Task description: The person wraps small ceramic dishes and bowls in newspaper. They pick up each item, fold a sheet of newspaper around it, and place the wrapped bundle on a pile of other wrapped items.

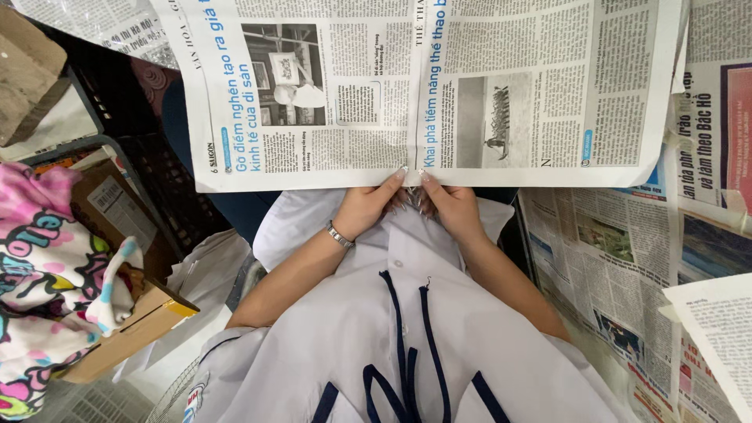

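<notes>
Both hands pinch the near edge of an open newspaper sheet at its centre fold.

I see the newspaper sheet point(439, 86) spread wide across the top of the view, its near edge resting just above the lap; it carries blue headings and two grey photographs. More newspaper pages point(619, 266) lie flat to the right, overlapping one another, partly covered by the sheet. At the left, a patterned pink cloth point(47, 274) sits in an open brown cardboard box point(133, 329), with a dark plastic crate point(157, 180) behind it, partly hidden by the sheet. My left hand point(366, 205), a metal bracelet point(338, 235) at its wrist, and right hand point(453, 205) grasp the sheet's edge, fingertips nearly touching.
</notes>
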